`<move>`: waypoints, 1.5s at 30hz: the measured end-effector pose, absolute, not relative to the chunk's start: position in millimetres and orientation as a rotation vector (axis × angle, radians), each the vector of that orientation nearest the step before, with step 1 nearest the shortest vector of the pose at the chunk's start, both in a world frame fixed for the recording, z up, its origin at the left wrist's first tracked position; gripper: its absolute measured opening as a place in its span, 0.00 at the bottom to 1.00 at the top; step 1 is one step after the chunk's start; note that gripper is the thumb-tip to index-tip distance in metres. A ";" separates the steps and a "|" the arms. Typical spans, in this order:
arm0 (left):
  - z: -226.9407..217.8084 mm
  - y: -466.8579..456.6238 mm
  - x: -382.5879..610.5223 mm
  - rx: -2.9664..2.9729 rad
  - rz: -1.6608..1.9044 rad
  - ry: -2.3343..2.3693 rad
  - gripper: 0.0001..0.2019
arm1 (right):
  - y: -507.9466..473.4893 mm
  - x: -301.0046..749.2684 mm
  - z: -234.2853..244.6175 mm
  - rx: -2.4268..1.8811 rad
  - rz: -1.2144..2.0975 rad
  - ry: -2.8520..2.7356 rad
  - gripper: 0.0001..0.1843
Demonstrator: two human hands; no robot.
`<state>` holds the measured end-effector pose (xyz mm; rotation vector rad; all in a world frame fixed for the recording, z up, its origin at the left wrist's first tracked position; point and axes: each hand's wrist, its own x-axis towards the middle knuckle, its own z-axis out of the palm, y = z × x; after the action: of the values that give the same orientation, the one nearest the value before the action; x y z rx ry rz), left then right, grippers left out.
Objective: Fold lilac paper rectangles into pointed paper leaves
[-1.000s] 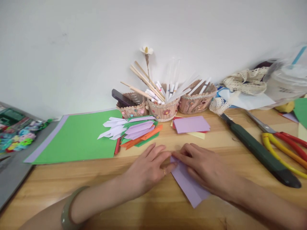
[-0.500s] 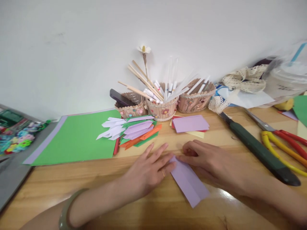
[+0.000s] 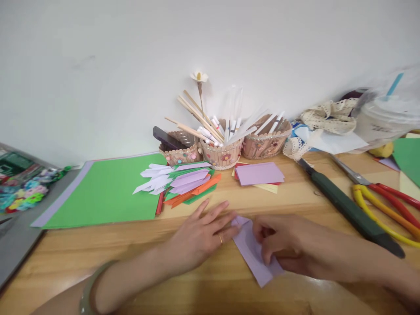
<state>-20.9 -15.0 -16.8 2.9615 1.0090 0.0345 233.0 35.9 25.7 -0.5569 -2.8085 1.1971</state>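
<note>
A folded piece of purple paper [image 3: 251,251] lies slanted on the wooden table, with a small fold at its top corner. My left hand [image 3: 205,236] rests flat with fingers spread, its fingertips touching the paper's upper left edge. Over the right side of the paper, my right hand [image 3: 285,243] is curled, thumb and fingers bent in against the sheet. That hand covers much of the paper's right edge. Farther off lie a stack of purple, red and yellow paper pieces [image 3: 260,173] and a pile of folded strips [image 3: 188,181] in white, purple, green and orange.
Three decorated baskets [image 3: 223,155] with sticks and pens stand by the wall. Large green sheets [image 3: 108,190] lie left. At right are a dark green-handled tool [image 3: 348,203], scissors [image 3: 374,192], lace ribbon [image 3: 331,116] and a lidded plastic cup [image 3: 383,116].
My right hand has moved from the paper's top end down along its right side, fingers now curled over it. My left hand has stayed nearly still. The view has tilted slightly.
</note>
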 end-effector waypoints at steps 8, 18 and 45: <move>-17.3 -23.4 -20.9 3.187 0.455 0.962 0.16 | 33.4 217.7 -11.7 -0.729 0.617 -2.550 0.14; -17.5 -22.2 -20.4 3.199 0.625 0.943 0.15 | 31.8 216.1 -4.1 -0.656 0.691 -2.593 0.10; -29.1 -29.8 -5.2 2.855 0.601 1.091 0.14 | 25.5 202.8 -9.8 -1.126 0.764 -2.536 0.08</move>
<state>-5.2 -29.8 -29.1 2.8546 1.0908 0.6006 202.8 25.5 -9.8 -1.1259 -2.5363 0.7637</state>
